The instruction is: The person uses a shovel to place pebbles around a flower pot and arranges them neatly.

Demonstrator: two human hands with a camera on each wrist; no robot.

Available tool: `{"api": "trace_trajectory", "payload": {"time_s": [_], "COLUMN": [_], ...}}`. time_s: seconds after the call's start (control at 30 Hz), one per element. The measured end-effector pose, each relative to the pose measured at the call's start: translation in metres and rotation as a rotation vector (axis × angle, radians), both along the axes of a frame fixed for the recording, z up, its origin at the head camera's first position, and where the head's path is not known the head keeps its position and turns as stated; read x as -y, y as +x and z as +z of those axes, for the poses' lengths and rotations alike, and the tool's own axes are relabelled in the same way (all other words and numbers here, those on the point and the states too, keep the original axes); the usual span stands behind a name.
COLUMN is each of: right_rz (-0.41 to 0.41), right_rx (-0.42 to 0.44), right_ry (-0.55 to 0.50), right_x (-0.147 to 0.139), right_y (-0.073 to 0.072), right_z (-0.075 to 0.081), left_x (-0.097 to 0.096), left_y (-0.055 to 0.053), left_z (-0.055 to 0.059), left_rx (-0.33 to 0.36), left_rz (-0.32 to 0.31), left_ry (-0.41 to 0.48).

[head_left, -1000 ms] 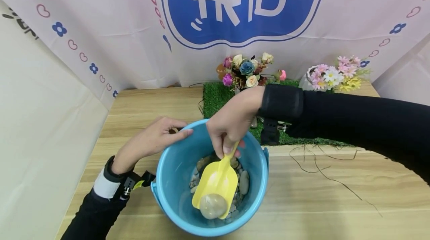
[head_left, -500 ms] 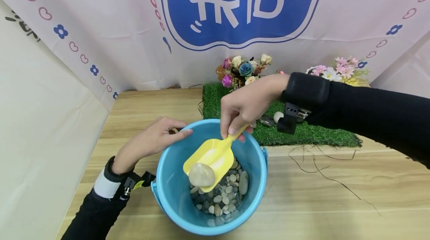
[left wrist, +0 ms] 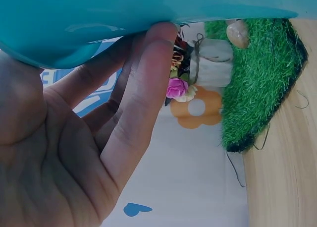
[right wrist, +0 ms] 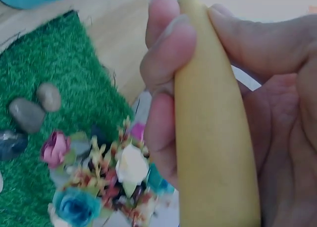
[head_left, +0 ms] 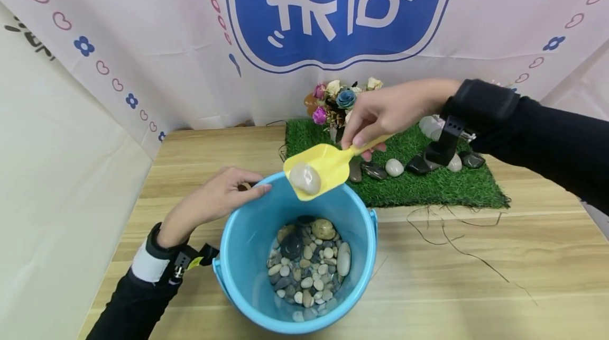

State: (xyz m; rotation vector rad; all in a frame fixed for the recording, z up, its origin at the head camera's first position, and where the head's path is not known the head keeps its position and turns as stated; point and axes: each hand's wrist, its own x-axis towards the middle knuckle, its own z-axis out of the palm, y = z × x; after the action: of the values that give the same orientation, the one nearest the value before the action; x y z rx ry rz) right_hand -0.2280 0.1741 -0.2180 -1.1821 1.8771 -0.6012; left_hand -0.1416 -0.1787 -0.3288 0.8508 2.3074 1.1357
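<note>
My right hand [head_left: 380, 118] grips the yellow handle [right wrist: 213, 123] of a toy shovel. Its yellow scoop [head_left: 333, 163] is held over the far rim of a blue bucket [head_left: 247, 276], carrying one smooth pale stone [head_left: 305, 178]. At the bucket's left rim, my left hand [head_left: 221, 197] holds on with the thumb at the edge; in the left wrist view its fingers [left wrist: 133, 103] lie against the outer wall. Many small pebbles [head_left: 314, 271] cover the bucket floor, along with a few larger stones, among them a dark one [head_left: 292, 246] and a tan one [head_left: 323, 229].
Behind the bucket lies a mat of artificial grass [head_left: 428, 192], with a row of dark and white stones [head_left: 394, 167] on it. A flower pot [left wrist: 213, 63] with artificial roses [head_left: 345, 98] stands there. Loose dark fibres [head_left: 476, 255] lie on the wooden table [head_left: 476, 297].
My right hand has lifted the shovel with the pale stone up from inside the bucket, towards the back and right, uncovering the pebbles below. The left hand has stayed at the rim.
</note>
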Motion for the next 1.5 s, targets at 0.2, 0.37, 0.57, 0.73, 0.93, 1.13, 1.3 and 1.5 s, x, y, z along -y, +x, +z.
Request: {"api": "trace_trajectory", "payload": {"time_s": [0.2,0.37,0.57,0.73,0.93,1.13,1.3,1.5], "right_rz": [-0.089,-0.221,-0.302,-0.3,-0.302,-0.356,-0.378,-0.395], "right_rx": [-0.067,-0.063,-0.029,0.005,0.015,-0.033,-0.053,-0.054], "right_ry": [0.013,0.041,0.049,0.039,0.06,0.093,0.114,0.143], "right_x": [-0.024,-0.042,-0.054,-0.054,-0.05,-0.046,-0.044,-0.041], "right_y": [-0.015,-0.023,-0.025,-0.026,-0.024,-0.024,-0.025,-0.024], "right_z": [-0.005,-0.02,-0.052,-0.082,-0.099,-0.104,-0.111,-0.119], "left_x": [0.001,0.001,0.0,0.0,0.0,0.001,0.001,0.001], "left_y": [0.0,0.0,-0.001,-0.001,-0.001,0.0,-0.001,-0.001], "left_z": [0.001,0.0,-0.003,-0.003,-0.003,-0.004,-0.004,-0.003], "left_rx": [-0.008,-0.015,-0.031,-0.032,-0.03,-0.012,-0.009,-0.002], "left_rz": [0.002,0.003,0.004,0.008,0.01,0.009,0.009,0.004], "left_ry": [-0.002,-0.005,-0.004,-0.011,-0.004,0.004,-0.002,-0.003]}}
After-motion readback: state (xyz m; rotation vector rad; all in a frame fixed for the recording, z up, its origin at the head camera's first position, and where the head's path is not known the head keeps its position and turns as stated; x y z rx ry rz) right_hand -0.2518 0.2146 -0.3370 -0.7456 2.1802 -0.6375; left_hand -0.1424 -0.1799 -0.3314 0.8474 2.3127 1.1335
